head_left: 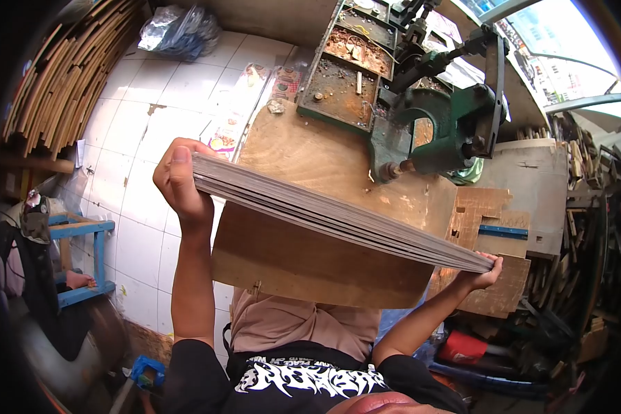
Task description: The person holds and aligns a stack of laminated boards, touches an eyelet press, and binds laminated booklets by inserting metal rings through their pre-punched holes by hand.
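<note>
A thick stack of thin grey-brown sheets point(331, 214) is held up on edge, slanting down from left to right above the wooden worktop point(290, 145). My left hand point(183, 176) grips its left end, thumb on the near side. At the right end, the fingers of my right hand point(486, 272) are wrapped round the stack's corner. The sheets fan apart slightly along the lower edge. Just beyond the stack stands a green metal press point(445, 127), not touching it. A brown board point(317, 259) shows below the stack, in front of my lap.
A compartmented metal tray point(338, 93) with debris sits beside the press. Long wooden strips point(69, 76) are stacked at the upper left, near plastic bags point(179, 31). A blue frame point(96, 255) stands at left. Cut boards point(490, 214) and scrap wood point(566, 228) lie at right.
</note>
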{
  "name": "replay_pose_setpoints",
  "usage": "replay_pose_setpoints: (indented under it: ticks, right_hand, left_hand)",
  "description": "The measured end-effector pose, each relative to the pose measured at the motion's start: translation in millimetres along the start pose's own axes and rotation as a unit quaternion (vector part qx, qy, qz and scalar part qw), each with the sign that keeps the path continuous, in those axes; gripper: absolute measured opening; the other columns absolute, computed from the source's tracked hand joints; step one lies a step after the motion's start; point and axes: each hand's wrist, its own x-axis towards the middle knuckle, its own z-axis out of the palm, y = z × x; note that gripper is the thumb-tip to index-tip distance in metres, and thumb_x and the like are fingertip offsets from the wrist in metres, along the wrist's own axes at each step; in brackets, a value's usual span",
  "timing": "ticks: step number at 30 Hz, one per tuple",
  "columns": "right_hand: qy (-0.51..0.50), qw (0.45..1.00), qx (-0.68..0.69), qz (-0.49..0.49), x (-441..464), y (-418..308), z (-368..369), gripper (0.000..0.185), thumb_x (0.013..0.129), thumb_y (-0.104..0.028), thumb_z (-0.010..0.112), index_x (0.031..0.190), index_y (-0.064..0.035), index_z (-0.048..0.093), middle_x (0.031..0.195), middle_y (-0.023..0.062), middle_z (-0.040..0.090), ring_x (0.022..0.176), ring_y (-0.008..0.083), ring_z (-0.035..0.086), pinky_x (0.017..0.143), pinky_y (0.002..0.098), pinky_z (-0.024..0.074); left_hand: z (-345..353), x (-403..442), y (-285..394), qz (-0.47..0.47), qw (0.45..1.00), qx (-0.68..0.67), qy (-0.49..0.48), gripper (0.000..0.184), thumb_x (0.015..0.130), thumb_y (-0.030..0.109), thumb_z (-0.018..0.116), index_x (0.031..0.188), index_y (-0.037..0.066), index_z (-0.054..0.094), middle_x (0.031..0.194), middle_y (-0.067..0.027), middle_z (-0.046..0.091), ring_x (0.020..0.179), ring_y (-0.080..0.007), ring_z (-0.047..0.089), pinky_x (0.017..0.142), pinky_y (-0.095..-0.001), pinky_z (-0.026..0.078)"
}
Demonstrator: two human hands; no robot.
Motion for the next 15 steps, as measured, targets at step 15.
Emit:
replay_pose_setpoints:
  ticks: [15]
  right_hand:
    - [-0.021, 1.000, 0.004, -0.001, 4.9, 2.3, -4.9, 0.033, 0.094, -0.028, 0.042, 0.068, -0.0093, 0.049, 0.062, 0.0055, 0.049, 0.056, 0.0175, 0.050, 0.056, 0.0327, 0.0452]
  left_hand:
    - [-0.7, 0.1, -1.6, 0.003, 1.000, -0.008, -0.006, 0.043, 0.092, 0.034, 0.033, 0.074, 0.000, 0.051, 0.061, -0.0136, 0.057, 0.055, -0.0214, 0.058, 0.056, -0.0316, 0.049]
